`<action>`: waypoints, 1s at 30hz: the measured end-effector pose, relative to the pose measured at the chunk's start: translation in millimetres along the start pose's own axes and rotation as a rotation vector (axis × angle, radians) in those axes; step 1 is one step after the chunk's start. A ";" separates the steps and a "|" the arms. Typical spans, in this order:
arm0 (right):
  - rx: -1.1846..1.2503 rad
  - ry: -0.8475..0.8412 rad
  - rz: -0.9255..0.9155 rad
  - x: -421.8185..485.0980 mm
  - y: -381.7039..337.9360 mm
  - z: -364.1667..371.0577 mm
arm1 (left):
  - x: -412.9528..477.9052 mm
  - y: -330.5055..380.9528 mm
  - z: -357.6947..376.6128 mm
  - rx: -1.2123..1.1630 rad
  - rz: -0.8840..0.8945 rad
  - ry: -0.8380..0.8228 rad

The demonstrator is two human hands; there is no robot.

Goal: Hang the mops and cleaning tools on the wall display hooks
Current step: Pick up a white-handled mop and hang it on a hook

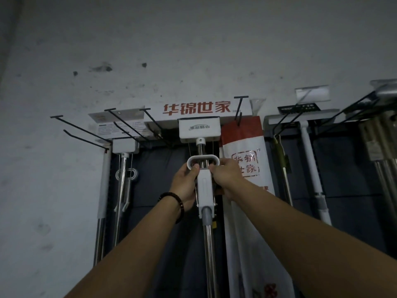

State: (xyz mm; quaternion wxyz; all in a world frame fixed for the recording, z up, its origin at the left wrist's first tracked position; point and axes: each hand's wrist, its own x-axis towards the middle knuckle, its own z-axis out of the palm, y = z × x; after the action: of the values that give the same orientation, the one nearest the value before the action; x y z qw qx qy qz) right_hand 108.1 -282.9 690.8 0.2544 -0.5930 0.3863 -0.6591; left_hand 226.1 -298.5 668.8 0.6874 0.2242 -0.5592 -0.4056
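Both hands are raised at the middle of the view, close together, each clamped on one end of the white loop handle [203,158] of the mop [205,190]. The left hand [186,183] has the 9 o'clock end and the right hand [225,179] the 3 o'clock end, fingers curled round it. The mop stands upright before a dark panel [163,179]. Its steel pole runs down to 6 o'clock, and its white head [199,130] at 12 o'clock sits under a white box [196,109] with red lettering. Whether the head rests on a hook I cannot tell.

At 1 o'clock of the head a black hook [238,110] crosses the box's right end. A red and white bag [247,168] hangs just at 3 o'clock, close behind the right hand's knuckles. At 10 o'clock more black hooks [86,132] jut from the wall [193,39], with a second mop [123,179] below them at 9 o'clock. Further toward 3 o'clock hang a white-poled mop [309,160] and, at the edge, a bundle of metal poles [382,147].
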 end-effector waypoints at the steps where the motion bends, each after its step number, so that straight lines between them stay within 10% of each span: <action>1: -0.003 0.015 -0.003 3.4 1.8 0.8 | 2.8 -2.0 0.7 -0.002 -0.003 0.003; 21: -0.640 0.039 -0.133 27.3 24.8 7.7 | 36.3 -42.5 8.6 0.280 0.060 0.071; 30: -0.491 0.091 -0.151 -29.4 37.8 33.2 | 24.4 -45.4 -16.7 0.509 -0.018 0.014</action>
State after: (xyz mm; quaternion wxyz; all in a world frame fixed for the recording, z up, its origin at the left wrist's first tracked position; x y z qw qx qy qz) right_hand 140.8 -288.1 642.8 0.0354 -0.6337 0.5005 -0.5888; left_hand 229.1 -346.5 644.0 0.6090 0.3979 -0.6364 -0.2565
